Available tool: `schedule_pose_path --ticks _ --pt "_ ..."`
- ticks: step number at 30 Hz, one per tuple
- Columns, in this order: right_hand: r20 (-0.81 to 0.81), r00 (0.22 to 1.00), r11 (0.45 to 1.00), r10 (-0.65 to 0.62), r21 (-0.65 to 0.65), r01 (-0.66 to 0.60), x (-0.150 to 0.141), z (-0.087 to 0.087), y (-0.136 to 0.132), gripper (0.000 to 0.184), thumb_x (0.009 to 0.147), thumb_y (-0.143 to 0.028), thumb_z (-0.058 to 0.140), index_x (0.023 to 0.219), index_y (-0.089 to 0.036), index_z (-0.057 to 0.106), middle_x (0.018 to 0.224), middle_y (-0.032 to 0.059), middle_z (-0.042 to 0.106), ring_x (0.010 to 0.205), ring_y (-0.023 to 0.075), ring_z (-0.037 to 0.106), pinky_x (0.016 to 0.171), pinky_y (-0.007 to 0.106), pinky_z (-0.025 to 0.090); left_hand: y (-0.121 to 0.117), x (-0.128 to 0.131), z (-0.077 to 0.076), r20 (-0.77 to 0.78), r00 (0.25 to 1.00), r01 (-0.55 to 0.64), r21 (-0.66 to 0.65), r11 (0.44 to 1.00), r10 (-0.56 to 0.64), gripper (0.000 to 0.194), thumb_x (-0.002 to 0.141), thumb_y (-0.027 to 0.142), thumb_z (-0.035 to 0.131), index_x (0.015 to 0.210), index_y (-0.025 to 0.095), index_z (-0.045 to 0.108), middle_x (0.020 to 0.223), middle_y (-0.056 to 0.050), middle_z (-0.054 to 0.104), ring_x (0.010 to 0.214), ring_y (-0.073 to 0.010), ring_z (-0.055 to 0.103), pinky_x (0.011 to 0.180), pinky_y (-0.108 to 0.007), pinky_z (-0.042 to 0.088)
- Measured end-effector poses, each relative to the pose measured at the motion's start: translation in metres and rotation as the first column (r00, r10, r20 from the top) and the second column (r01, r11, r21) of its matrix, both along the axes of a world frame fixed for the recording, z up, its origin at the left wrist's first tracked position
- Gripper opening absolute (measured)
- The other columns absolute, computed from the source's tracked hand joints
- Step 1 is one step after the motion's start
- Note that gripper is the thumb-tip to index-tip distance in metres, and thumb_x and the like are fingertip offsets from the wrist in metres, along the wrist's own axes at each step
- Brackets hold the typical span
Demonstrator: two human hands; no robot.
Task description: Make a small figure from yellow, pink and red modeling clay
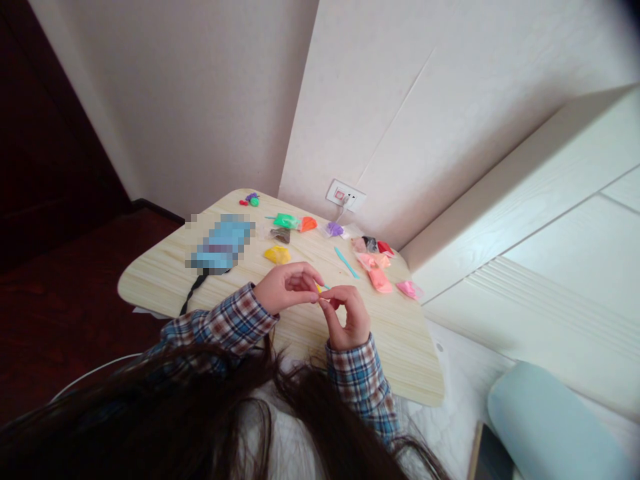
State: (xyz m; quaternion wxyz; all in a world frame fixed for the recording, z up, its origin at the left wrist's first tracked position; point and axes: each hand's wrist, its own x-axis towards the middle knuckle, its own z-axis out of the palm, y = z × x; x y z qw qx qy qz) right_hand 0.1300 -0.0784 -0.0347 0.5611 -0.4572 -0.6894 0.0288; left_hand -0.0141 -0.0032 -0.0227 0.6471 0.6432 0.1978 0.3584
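My left hand (291, 287) and my right hand (349, 315) meet fingertip to fingertip above the table (400, 353). Between them is a small piece of yellow clay (319, 289), mostly covered by the fingers. Both hands are closed in a pinch on it. A bit of teal shows beside the right fingertips; I cannot tell whether it is held or lies behind. Just beyond my left hand lies a packet of yellow clay (277, 254). A turquoise clay tool (347, 262) rests past the right hand.
Along the far edge lie green (286, 221), orange (308, 224) and purple packets (335, 229). Several pink ones (380, 280) are to the right. Small coloured clay bits (254, 201) sit at the far left corner, near a blurred blue object (225, 241). A wall socket (346, 195) is behind.
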Motion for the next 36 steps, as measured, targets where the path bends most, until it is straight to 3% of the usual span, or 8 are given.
schedule_pose_path --ticks 10,36 --pt "0.034 0.999 1.000 -0.017 -0.012 0.017 0.001 0.001 -0.001 0.007 0.080 -0.013 0.057 0.082 -0.019 0.059 0.076 0.0026 0.059 0.063 0.0125 0.052 0.054 0.028 0.045 0.002 0.002 -0.012 0.071 0.992 0.107 -0.043 0.993 -0.104 0.032 0.067 0.029 0.073 0.088 0.010 0.059 0.072 -0.001 0.063 0.065 -0.0110 0.064 0.064 -0.022 0.050" --pt "0.087 0.996 1.000 -0.010 0.016 0.008 0.000 0.005 -0.006 0.008 0.081 -0.012 0.053 0.082 -0.020 0.057 0.075 0.0030 0.060 0.066 0.0136 0.053 0.056 0.030 0.046 0.001 0.000 -0.006 0.082 0.989 0.125 -0.067 0.990 -0.120 0.034 0.060 0.028 0.078 0.083 0.011 0.061 0.065 -0.001 0.066 0.062 -0.0109 0.065 0.063 -0.022 0.050"
